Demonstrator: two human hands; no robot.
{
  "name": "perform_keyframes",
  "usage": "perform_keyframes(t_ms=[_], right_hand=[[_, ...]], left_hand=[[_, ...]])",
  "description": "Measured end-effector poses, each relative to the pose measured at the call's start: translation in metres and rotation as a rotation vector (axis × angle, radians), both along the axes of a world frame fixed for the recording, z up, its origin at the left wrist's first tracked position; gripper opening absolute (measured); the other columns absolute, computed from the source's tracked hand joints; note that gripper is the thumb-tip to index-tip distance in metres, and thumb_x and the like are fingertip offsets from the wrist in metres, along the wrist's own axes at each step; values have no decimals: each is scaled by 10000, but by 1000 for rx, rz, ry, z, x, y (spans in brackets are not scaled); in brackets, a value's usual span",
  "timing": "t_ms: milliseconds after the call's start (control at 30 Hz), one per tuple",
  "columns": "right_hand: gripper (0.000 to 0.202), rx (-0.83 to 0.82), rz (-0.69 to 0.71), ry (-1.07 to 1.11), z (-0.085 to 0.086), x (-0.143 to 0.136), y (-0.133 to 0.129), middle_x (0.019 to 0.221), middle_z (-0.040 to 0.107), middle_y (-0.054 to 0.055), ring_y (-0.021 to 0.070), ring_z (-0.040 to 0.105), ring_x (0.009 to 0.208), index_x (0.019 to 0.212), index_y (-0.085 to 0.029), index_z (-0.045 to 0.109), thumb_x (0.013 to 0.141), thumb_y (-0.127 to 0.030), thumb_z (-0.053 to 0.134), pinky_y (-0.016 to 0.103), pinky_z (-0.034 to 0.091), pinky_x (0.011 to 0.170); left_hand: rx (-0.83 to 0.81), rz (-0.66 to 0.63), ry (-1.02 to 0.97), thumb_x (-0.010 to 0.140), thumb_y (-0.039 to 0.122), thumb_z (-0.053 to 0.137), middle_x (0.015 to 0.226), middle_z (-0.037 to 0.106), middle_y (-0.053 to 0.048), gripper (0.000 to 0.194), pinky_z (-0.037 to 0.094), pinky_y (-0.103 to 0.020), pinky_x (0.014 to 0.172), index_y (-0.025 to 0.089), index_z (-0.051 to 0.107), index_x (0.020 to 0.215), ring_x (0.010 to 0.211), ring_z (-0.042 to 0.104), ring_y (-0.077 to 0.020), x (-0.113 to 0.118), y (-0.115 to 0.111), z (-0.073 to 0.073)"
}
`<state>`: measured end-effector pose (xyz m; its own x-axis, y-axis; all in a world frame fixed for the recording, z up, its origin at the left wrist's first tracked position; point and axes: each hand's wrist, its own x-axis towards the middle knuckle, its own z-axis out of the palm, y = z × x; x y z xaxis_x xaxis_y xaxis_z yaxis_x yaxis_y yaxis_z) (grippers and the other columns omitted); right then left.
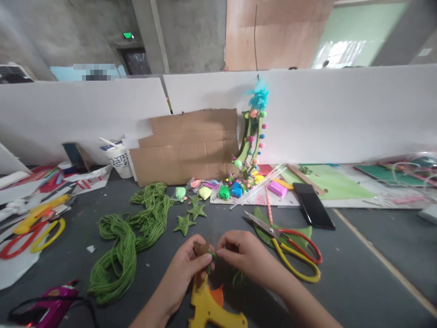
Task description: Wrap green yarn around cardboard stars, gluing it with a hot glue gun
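My left hand (189,262) is closed around a small brown cardboard piece (201,248) that has some green yarn on it; its full outline is hidden by my fingers. Fingertips of my right hand (241,248) pinch together at a green yarn strand (213,254) beside that piece. A loose bit of yarn (238,277) hangs under my right hand. Just below both hands is a yellow glue gun (215,316) with an orange trigger. Three green yarn-covered stars (184,224) lie ahead of my hands, partly overlapping.
Green yarn skeins (114,255) lie left; open scissors (276,232) rest over green material at right. A phone (313,205), clay packets (224,192), cardboard (191,150) and a pompom-decorated moon (246,141) stand or lie behind. A purple glue gun (56,305) sits front left.
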<state>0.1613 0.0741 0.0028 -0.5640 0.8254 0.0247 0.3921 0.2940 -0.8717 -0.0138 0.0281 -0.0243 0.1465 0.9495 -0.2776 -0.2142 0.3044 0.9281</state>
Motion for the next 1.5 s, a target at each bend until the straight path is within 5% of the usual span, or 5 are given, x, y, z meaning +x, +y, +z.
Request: perform_keyframes(t_ms=[533, 1033, 1233, 1367, 1500], right_hand=[[104, -119, 43, 85, 7, 6, -1, 608, 535, -48, 98, 445, 582, 698, -169, 626, 775, -182, 556, 198, 303, 524], [206, -820, -123, 541, -19, -18, -8, 540, 521, -54, 39, 251, 391, 717, -164, 543, 689, -329, 662, 191, 117, 399], [138, -285, -296, 355, -20, -27, -16, 633, 590, 7, 140, 508, 591, 703, -160, 639, 728, -293, 614, 234, 358, 559], [190, 106, -256, 97, -18, -27, -23, 660, 594, 17, 163, 547, 635, 742, -187, 674, 833, -219, 510, 245, 356, 583], [205, 270, -189, -24, -19, -27, -29, 668, 577, 13, 149, 547, 617, 746, -191, 642, 872, -189, 479, 228, 358, 577]], left_hand=[[-52, 5, -126, 725, 170, 678, 633, 572, 36, 172, 362, -159, 476, 179, 506, 717, 573, 547, -85, 6, -6, 13], [-38, 97, -388, 721, 76, 667, 754, 607, 2, 130, 500, -242, 593, 174, 581, 716, 693, 614, -133, 11, -9, 15], [-108, 264, -463, 716, 105, 686, 786, 601, 7, 136, 500, -223, 589, 170, 567, 725, 645, 579, -93, 13, -7, 6], [-102, 365, -352, 672, 134, 724, 784, 614, 0, 174, 481, -211, 553, 167, 556, 707, 615, 557, -93, 15, -9, 8], [-74, 406, -279, 664, 172, 734, 775, 624, 3, 182, 474, -211, 551, 175, 558, 710, 614, 556, -100, 16, -11, 13]])
